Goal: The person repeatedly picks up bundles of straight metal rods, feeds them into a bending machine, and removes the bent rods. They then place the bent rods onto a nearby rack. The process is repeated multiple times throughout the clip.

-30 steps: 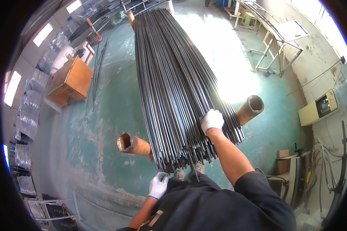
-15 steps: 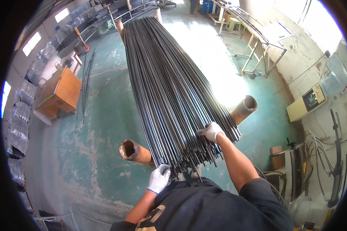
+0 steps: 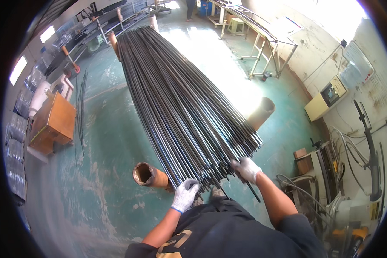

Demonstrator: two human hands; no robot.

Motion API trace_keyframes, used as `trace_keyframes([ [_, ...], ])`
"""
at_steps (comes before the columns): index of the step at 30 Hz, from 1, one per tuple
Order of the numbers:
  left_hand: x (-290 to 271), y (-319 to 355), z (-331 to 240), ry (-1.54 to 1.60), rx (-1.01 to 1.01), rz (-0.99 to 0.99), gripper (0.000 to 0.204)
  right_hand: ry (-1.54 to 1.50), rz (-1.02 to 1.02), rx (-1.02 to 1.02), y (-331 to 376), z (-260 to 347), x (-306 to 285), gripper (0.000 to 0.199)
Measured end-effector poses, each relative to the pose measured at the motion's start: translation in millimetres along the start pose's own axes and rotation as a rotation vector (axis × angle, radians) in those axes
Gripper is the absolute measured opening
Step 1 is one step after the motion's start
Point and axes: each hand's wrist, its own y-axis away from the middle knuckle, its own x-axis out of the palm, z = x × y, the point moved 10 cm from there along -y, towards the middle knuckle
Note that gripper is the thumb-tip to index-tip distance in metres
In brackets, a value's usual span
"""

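Note:
A broad bundle of long dark metal rods (image 3: pixel 176 103) stretches away from me, its near ends lying unevenly in front of my body. My left hand (image 3: pixel 186 195), in a white knit glove, is closed at the rod ends on the bundle's left side; its fingertips are partly hidden. Over the right part of the near ends, my right hand (image 3: pixel 247 170), also gloved and slightly blurred, is closed around a rod. That rod (image 3: pixel 254 193) juts out toward me past the other ends.
Brown tubes stand beside the bundle, one at near left (image 3: pixel 149 175) and one at right (image 3: pixel 262 112). A wooden desk (image 3: pixel 55 122) is at left. Metal-framed tables (image 3: pixel 262 43) stand far right. Hoses and machinery (image 3: pixel 327 172) are at right. Another person (image 3: pixel 190 9) stands far off.
My right hand has come back toward me, and a rod now sticks out beneath it. My left hand has shifted slightly right along the ends. The whole view has turned a little right.

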Motion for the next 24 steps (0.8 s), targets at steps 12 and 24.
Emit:
trace_keyframes([
  [12,93,-113,7,1.021,-0.372,0.337,0.038,0.359,-0.097,0.726,472,-365,68,0.043],
  [24,198,-28,-55,1.042,-0.460,0.339,0.013,0.484,-0.968,0.369,435,-372,84,0.023],
])
